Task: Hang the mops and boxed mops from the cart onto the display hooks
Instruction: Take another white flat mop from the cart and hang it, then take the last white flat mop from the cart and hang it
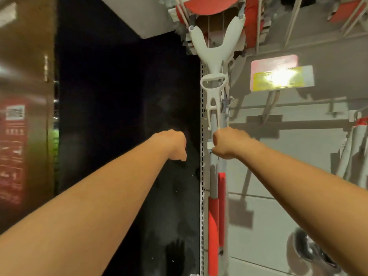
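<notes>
Two grey-poled mops with red grip sleeves hang upright against the white shelf wall. Their white Y-shaped yoke reaches up to red mop heads at the top. My right hand grips one grey pole just below the white yoke frame. My left hand is raised level with it, a little to the left, in front of the dark side panel. Its fingers are curled away from me and nothing shows in it. The hook that carries the mops is hidden behind the mop heads.
A perforated white upright runs down just left of the mops, beside a dark panel. A glaring red and yellow price label hangs to the right. More hanging mops show at the right edge, and a shiny rounded object sits low right.
</notes>
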`<state>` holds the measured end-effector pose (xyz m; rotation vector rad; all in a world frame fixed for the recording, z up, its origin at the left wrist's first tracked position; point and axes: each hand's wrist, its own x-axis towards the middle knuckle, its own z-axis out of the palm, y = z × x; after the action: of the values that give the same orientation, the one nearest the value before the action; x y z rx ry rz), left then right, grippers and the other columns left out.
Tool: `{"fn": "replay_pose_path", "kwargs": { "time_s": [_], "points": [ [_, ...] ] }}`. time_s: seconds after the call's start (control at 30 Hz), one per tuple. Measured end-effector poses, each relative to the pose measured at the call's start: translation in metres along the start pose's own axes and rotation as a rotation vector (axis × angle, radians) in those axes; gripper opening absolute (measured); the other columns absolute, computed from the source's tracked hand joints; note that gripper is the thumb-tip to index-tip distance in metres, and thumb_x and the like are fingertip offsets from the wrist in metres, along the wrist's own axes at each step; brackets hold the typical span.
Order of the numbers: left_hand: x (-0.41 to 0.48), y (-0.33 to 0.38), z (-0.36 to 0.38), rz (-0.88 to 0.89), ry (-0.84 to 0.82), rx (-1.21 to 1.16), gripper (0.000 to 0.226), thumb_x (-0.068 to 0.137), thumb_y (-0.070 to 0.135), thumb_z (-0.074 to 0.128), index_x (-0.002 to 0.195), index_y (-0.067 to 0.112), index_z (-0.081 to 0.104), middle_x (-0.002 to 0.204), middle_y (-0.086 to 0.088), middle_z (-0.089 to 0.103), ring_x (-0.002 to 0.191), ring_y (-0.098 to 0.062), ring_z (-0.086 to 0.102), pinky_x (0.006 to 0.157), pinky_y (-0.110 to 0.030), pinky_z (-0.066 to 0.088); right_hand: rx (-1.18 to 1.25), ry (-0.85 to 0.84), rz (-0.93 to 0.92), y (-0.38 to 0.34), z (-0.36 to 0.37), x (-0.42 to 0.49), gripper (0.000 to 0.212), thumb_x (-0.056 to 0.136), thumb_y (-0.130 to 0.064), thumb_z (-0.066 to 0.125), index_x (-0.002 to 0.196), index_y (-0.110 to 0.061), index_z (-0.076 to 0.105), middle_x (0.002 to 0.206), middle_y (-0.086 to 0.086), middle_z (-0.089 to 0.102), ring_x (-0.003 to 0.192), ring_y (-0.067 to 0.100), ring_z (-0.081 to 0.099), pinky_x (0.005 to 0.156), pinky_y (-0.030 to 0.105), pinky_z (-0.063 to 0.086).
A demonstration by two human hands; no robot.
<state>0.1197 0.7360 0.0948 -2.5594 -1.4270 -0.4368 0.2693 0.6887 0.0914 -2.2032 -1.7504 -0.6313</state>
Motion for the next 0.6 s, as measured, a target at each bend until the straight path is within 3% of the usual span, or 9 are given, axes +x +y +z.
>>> {"fn": "replay_pose_path", "kwargs": {
  "time_s": [0.1,0.2,0.27,0.43,0.6],
  "points": [
    [-0.03,-0.007,-0.005,-0.081,-0.197,0.155,0.05,0.092,0.039,0.06,0.135,0.016,0.052,0.132,-0.004,0.056,0.119,-0.026,0.054,0.092,-0.034,0.044,-0.051,-0.238,-0.052,-0.013,-0.004,-0.02,0.017,0.092,-0.028,0.057,0.087,-0.012,0.054,0.081,0.005,0.057,0.075,0.02,0.059,0.073,0.032,0.05],
    [-0.058,-0.015,-0.009,-0.123,-0.288,0.159,0.052,0.092,0.042,0.059,0.137,0.017,0.05,0.136,-0.003,0.054,0.123,-0.027,0.052,0.099,-0.038,0.042,-0.069,-0.434,-0.092,-0.029,-0.008,-0.039,0.022,0.094,-0.035,0.056,0.096,-0.013,0.051,0.081,0.005,0.06,0.066,0.017,0.058,0.065,0.03,0.049],
    [-0.078,-0.022,-0.012,-0.157,-0.316,0.143,0.053,0.092,0.042,0.059,0.137,0.017,0.05,0.135,-0.004,0.054,0.121,-0.027,0.053,0.101,-0.039,0.044,-0.048,-0.471,-0.123,-0.042,-0.013,-0.054,0.024,0.094,-0.036,0.055,0.102,-0.014,0.052,0.091,0.007,0.063,0.067,0.018,0.06,0.064,0.03,0.049],
    [-0.143,-0.045,-0.016,-0.209,-0.34,0.148,0.051,0.093,0.042,0.057,0.137,0.018,0.051,0.134,-0.003,0.055,0.121,-0.027,0.053,0.103,-0.041,0.043,0.02,-0.453,-0.213,-0.085,-0.021,-0.096,0.031,0.093,-0.035,0.057,0.071,-0.014,0.048,0.081,0.005,0.062,0.065,0.019,0.06,0.058,0.029,0.048],
    [-0.232,-0.072,-0.02,-0.283,-0.374,0.164,0.048,0.096,0.04,0.054,0.138,0.016,0.05,0.134,-0.003,0.054,0.122,-0.025,0.052,0.101,-0.035,0.043,0.027,-0.559,-0.307,-0.144,-0.024,-0.155,0.029,0.093,-0.036,0.055,0.072,-0.02,0.045,0.094,0.006,0.066,0.073,0.021,0.062,0.074,0.034,0.052]
  ]
}}
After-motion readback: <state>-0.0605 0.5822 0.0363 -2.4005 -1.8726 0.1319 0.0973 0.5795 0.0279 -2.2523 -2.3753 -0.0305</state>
